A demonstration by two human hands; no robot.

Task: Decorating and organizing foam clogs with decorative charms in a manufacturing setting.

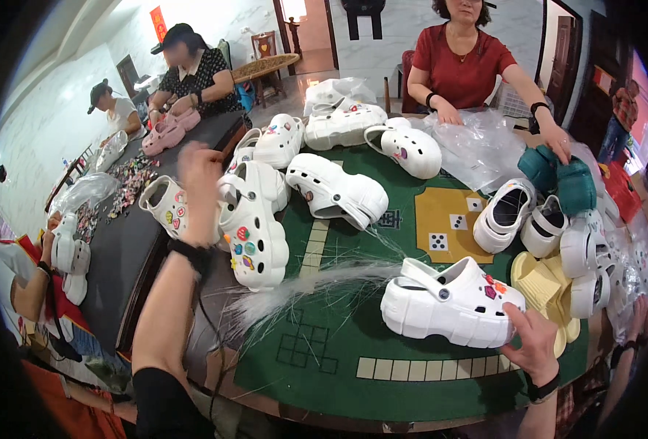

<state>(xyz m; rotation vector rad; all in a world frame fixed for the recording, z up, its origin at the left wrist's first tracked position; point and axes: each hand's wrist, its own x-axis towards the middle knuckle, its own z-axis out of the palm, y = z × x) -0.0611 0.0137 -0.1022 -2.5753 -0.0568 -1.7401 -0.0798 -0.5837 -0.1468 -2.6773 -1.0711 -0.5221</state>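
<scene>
A white platform clog [441, 311] with red and pink charms sits low over the green table mat, its toe end gripped by my right hand [535, 342]. My left hand [201, 186] is raised at the left, smeared by motion, so its fingers are unclear. Behind and beside it are a white clog with colourful charms [254, 241] and another white clog with charms [166, 205]; I cannot tell whether it touches either. A bundle of clear thin plastic strands [302, 289] lies on the mat, left of the held clog.
More white clogs [339, 190] crowd the mat's far side. At the right are yellow slides [544, 289], white shoes [505, 216] and clear plastic bags [474, 150]. Across the table, a person in red touches green clogs [576, 186]. Others work at a dark table [148, 219] on the left.
</scene>
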